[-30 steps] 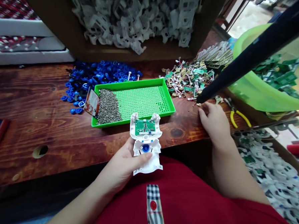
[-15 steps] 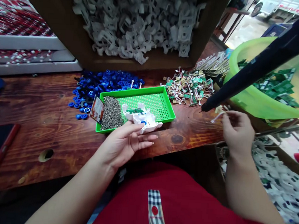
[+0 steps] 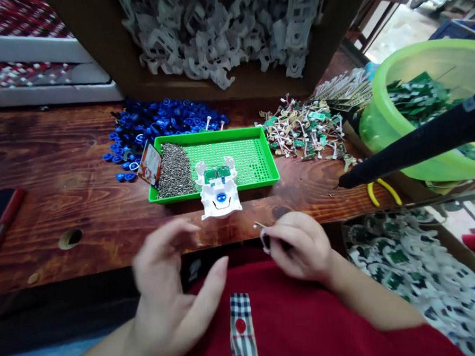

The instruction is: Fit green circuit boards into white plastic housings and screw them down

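Observation:
A white plastic housing point(image 3: 219, 194) with a green circuit board and a blue button lies on the wooden table point(image 3: 80, 201), against the near rim of the green tray point(image 3: 270, 167). My left hand point(image 3: 171, 297) is open and blurred, held above my lap below the table edge, holding nothing. My right hand point(image 3: 297, 245) is at the table's near edge, fingers pinched on a small wired part point(image 3: 263, 233) with a thin metal end sticking out to the left.
The green tray holds a heap of small screws point(image 3: 175, 169). Blue buttons point(image 3: 156, 123) lie behind it, wired parts point(image 3: 303, 131) to its right. A box of white housings point(image 3: 217, 28), a green basin of boards point(image 3: 424, 103), a hanging dark screwdriver point(image 3: 414, 142), yellow pliers point(image 3: 384, 191).
My left hand set the white housing down by the tray and drew back, open. My right hand picked a small wired part from the pile and brought it toward my lap.

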Motion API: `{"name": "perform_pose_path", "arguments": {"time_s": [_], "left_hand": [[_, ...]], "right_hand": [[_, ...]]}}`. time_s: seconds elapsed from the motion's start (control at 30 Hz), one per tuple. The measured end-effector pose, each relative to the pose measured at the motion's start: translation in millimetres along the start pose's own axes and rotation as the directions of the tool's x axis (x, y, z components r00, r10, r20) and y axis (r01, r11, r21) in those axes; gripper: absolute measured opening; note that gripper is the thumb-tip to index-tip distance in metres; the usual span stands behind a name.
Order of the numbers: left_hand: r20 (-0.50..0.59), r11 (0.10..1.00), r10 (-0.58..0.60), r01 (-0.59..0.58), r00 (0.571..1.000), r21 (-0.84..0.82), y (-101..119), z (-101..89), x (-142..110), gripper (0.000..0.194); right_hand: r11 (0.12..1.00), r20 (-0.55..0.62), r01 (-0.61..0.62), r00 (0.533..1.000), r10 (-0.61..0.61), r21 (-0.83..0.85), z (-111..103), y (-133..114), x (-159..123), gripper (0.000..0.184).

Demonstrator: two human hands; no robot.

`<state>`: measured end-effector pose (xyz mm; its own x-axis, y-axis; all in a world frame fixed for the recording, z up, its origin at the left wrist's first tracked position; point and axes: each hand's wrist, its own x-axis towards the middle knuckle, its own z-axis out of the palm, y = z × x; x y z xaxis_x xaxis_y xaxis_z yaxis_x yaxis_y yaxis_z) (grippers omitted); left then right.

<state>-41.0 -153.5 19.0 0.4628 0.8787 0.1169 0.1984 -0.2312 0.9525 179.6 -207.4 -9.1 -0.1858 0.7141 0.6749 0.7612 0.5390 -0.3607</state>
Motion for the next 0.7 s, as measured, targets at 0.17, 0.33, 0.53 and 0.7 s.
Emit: {"name": "perform_pose_path", "arguments": {"time_s": [0.17,0.33,0.53,0.7], "left_hand": [[0.348,0.919,0.139,-0.252,0.927,0.304,-1.8,10.7,10.2,0.053],[0.292,0.987,0.067,-0.105,0.954,0.118,0.6,14.4,21.2,0.029],[0.189,0.916,-0.234,0.281,0.954,-0.285,3.4,15.1,13.6,0.013],[0.110,0.957,-0.094,0.121,0.989,-0.265,-0.8,17.4,12.6,0.014]], "right_hand": [[0.999,0.115,0.049,0.992,-0.047,-0.013,15.4,-13.0,20.4,0.027],[0.993,0.155,0.011,0.987,-0.029,0.115,9.6,-16.4,16.8,0.049],[0.912,0.027,-0.223,0.973,0.227,0.344,7.4,-12.1,7.0,0.046],[0.742,0.213,-0.397,0.918,0.336,0.540,14.0,-20.1,8.9,0.024]]}}
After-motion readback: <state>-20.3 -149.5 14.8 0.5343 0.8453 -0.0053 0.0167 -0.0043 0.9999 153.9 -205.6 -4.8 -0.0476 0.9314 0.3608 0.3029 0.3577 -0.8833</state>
